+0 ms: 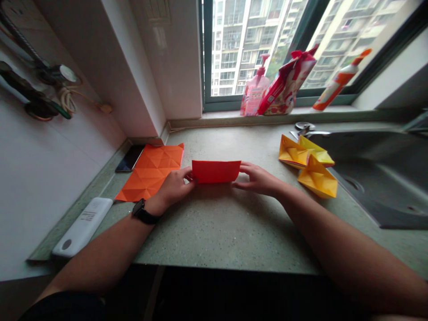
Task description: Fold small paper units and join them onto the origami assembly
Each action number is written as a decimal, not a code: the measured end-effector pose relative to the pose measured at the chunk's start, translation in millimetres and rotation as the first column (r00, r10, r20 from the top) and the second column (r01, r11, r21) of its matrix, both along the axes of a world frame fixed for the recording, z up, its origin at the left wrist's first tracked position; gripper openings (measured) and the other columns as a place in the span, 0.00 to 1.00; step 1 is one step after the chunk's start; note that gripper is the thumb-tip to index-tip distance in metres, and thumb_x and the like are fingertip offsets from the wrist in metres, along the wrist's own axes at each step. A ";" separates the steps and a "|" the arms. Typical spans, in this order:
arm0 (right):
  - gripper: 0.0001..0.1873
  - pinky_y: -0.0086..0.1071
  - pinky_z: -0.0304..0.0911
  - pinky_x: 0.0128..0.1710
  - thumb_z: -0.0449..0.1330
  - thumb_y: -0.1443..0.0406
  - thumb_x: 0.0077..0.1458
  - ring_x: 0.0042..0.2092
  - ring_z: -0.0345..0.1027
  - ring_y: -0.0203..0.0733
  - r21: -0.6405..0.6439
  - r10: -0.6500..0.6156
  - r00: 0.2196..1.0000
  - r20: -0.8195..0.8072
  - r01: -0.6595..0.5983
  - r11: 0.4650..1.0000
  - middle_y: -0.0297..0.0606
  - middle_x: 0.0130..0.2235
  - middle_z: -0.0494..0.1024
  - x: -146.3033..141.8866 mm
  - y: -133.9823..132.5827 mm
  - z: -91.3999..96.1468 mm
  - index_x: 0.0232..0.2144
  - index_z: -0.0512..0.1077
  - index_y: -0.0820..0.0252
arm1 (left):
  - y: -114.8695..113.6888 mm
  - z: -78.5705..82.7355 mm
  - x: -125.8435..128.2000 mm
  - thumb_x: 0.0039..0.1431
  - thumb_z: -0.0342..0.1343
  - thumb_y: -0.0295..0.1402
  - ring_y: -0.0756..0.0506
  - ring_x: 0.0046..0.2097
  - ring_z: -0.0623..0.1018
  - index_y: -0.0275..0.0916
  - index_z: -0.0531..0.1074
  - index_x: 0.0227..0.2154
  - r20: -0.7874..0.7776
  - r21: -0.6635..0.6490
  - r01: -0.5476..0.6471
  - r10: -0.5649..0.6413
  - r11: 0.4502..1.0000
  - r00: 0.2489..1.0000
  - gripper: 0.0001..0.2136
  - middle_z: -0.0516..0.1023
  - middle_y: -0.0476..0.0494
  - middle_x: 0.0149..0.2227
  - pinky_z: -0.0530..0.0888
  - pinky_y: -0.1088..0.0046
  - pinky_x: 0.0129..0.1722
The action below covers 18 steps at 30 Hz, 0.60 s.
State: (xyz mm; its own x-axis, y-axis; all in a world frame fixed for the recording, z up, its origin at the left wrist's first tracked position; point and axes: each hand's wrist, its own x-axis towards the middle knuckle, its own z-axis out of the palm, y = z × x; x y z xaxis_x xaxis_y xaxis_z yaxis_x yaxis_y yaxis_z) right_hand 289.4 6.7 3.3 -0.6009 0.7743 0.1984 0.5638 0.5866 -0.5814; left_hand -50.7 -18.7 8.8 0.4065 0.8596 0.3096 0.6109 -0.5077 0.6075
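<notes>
A red sheet of paper (216, 171), folded into a flat strip, stands on its long edge above the counter between my hands. My left hand (175, 185) pinches its left end, thumb in front; a black watch (143, 211) is on that wrist. At the right end, my right hand (257, 179) holds the paper loosely, fingers at the upper corner and thumb near the lower one. Some fingertips are hidden behind the sheet. Beside my left hand lies orange paper (154, 167) with a grid of creases. Three folded yellow paper boats (317, 176) sit together right of my right hand.
A dark phone (130, 158) and a white power bank (83, 226) lie at the left of the speckled counter (227, 236). The steel sink (391, 178) is at right. On the windowsill stand a pink pump bottle (256, 91), a red bag (289, 84) and an orange-white bottle (339, 84).
</notes>
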 end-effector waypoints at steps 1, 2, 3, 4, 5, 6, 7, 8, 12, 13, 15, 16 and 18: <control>0.17 0.47 0.71 0.59 0.65 0.56 0.61 0.55 0.77 0.53 -0.024 -0.023 0.999 -0.024 0.022 0.999 0.45 0.55 0.83 -1.5 1.0 0.1 0.49 0.83 0.53 | 0.0 -0.5 0.5 0.71 0.60 0.41 0.42 0.41 0.85 0.39 0.79 0.46 -0.003 -0.012 -0.002 0.002 1.000 1.000 0.11 0.87 0.42 0.42 0.78 0.68 0.41; 0.15 0.45 0.73 0.55 0.63 0.54 0.63 0.51 0.79 0.51 -0.063 -0.058 0.997 -0.044 0.055 0.996 0.44 0.51 0.85 -2.7 2.0 0.3 0.45 0.84 0.53 | 0.0 -1.2 1.2 0.70 0.61 0.42 0.43 0.40 0.85 0.39 0.78 0.44 -0.006 -0.023 -0.012 0.012 1.000 1.000 0.11 0.87 0.42 0.40 0.78 0.68 0.40; 0.15 0.43 0.73 0.51 0.62 0.54 0.64 0.46 0.79 0.49 -0.113 -0.099 0.993 -0.058 0.092 0.989 0.43 0.48 0.86 -3.4 2.9 0.5 0.43 0.84 0.53 | -0.1 -2.1 2.3 0.70 0.62 0.42 0.43 0.38 0.85 0.39 0.77 0.45 -0.005 -0.033 -0.032 0.032 0.999 0.999 0.12 0.86 0.43 0.39 0.78 0.69 0.39; 0.15 0.42 0.73 0.47 0.61 0.54 0.64 0.43 0.79 0.48 -0.167 -0.138 0.988 -0.067 0.125 0.978 0.42 0.46 0.86 -3.8 3.5 0.7 0.42 0.84 0.54 | -0.4 -3.0 3.7 0.69 0.63 0.42 0.43 0.37 0.85 0.39 0.75 0.47 0.001 -0.044 -0.059 0.059 0.997 0.998 0.12 0.86 0.44 0.38 0.78 0.69 0.39; 0.15 0.41 0.72 0.45 0.62 0.54 0.64 0.41 0.79 0.47 -0.219 -0.170 0.983 -0.074 0.150 0.964 0.41 0.44 0.86 -3.9 3.9 0.7 0.41 0.84 0.54 | -0.8 -4.1 5.3 0.69 0.64 0.41 0.44 0.37 0.85 0.39 0.74 0.50 0.010 -0.054 -0.086 0.087 0.995 0.996 0.14 0.86 0.45 0.37 0.78 0.69 0.39; 0.14 0.39 0.71 0.43 0.62 0.54 0.63 0.40 0.78 0.47 -0.263 -0.196 0.978 -0.077 0.169 0.950 0.40 0.42 0.86 -3.9 3.9 0.6 0.41 0.83 0.54 | -1.3 -5.1 7.0 0.68 0.65 0.39 0.44 0.37 0.85 0.39 0.71 0.54 0.018 -0.062 -0.107 0.108 0.992 0.994 0.17 0.85 0.46 0.37 0.78 0.69 0.39; 0.13 0.38 0.70 0.40 0.64 0.54 0.62 0.38 0.78 0.46 -0.297 -0.218 0.973 -0.078 0.186 0.937 0.39 0.40 0.86 -4.0 3.5 0.5 0.42 0.83 0.55 | -1.9 -6.2 8.9 0.68 0.65 0.37 0.44 0.37 0.85 0.39 0.69 0.58 0.024 -0.065 -0.123 0.125 0.990 0.992 0.20 0.85 0.47 0.36 0.78 0.69 0.40; 0.13 0.37 0.69 0.38 0.65 0.55 0.61 0.37 0.77 0.45 -0.322 -0.242 0.967 -0.076 0.205 0.924 0.38 0.38 0.86 -4.4 2.8 0.4 0.43 0.82 0.55 | -2.6 -7.4 10.6 0.68 0.65 0.36 0.44 0.37 0.85 0.39 0.67 0.60 0.027 -0.062 -0.134 0.136 0.989 0.990 0.23 0.85 0.48 0.36 0.78 0.69 0.41; 0.26 0.34 0.66 0.34 0.69 0.59 0.58 0.34 0.76 0.43 -0.386 -0.348 0.937 -0.028 0.311 0.868 0.35 0.34 0.84 -10.1 -2.5 0.8 0.57 0.75 0.58 | -4.4 -12.4 16.3 0.68 0.66 0.33 0.45 0.36 0.84 0.39 0.61 0.66 -0.008 0.010 -0.165 0.165 0.986 0.986 0.29 0.84 0.49 0.35 0.78 0.67 0.42; 0.31 0.34 0.66 0.34 0.69 0.60 0.58 0.34 0.76 0.43 -0.397 -0.368 0.930 -0.014 0.332 0.856 0.35 0.34 0.84 -12.3 -4.0 1.2 0.62 0.71 0.58 | -4.5 -13.7 17.3 0.67 0.66 0.33 0.44 0.36 0.83 0.39 0.60 0.67 -0.024 0.042 -0.177 0.178 0.983 0.984 0.30 0.83 0.49 0.35 0.78 0.67 0.42; 0.41 0.35 0.67 0.34 0.69 0.62 0.58 0.34 0.77 0.43 -0.409 -0.392 0.920 0.005 0.360 0.838 0.35 0.35 0.85 -16.2 -6.8 2.2 0.70 0.64 0.60 | -4.8 -16.0 19.0 0.67 0.67 0.32 0.44 0.36 0.83 0.39 0.58 0.68 -0.060 0.104 -0.191 0.198 0.976 0.978 0.32 0.83 0.50 0.35 0.77 0.66 0.42; 0.45 0.35 0.67 0.35 0.69 0.63 0.57 0.34 0.77 0.44 -0.411 -0.397 0.918 0.010 0.366 0.835 0.35 0.35 0.85 -17.6 -7.9 2.7 0.73 0.59 0.61 | -5.2 -16.9 19.7 0.67 0.67 0.32 0.45 0.36 0.82 0.39 0.58 0.69 -0.077 0.131 -0.190 0.201 0.973 0.977 0.32 0.82 0.50 0.35 0.77 0.66 0.43; 0.53 0.35 0.67 0.35 0.69 0.64 0.56 0.35 0.78 0.44 -0.414 -0.397 0.917 0.019 0.369 0.832 0.35 0.34 0.85 -18.8 -9.4 3.4 0.78 0.51 0.62 | -6.9 -18.1 21.1 0.68 0.66 0.32 0.45 0.36 0.81 0.39 0.57 0.70 -0.103 0.169 -0.176 0.195 0.970 0.975 0.33 0.81 0.50 0.35 0.77 0.65 0.43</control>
